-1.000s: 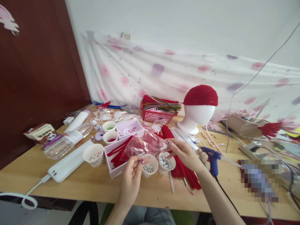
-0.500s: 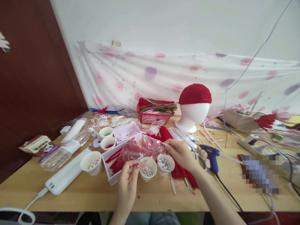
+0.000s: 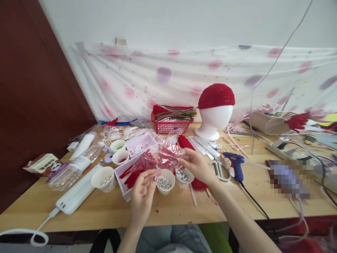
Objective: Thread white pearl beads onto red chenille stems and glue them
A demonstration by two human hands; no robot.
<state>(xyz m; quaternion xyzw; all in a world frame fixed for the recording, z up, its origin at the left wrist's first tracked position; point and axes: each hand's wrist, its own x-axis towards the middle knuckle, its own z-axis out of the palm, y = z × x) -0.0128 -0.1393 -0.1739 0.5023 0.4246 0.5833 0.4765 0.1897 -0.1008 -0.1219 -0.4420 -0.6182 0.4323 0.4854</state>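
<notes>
**Inspector:** State of the hands?

**Operator:** I see both pinching one clear plastic bag of red pieces [image 3: 160, 160]: left hand [image 3: 142, 191] at its near end, right hand [image 3: 193, 165] at the far end.

**Inspector:** Progress?

**Operator:** I judge it early: bag aloft above the white paper cup of silver beads [image 3: 165, 181], nothing tipped out.

Bright, even daylight, soft shadows (edges bowed, slightly blurred)

Bare table [image 3: 168, 216] along the near edge offers clear passage, while paper cups [image 3: 165, 181], white tray [image 3: 123, 175], scissors [image 3: 219, 168] and glue gun [image 3: 235, 165] crowd the middle, basket [image 3: 171, 126] and mannequin head [image 3: 214, 119] blocking the rear
</notes>
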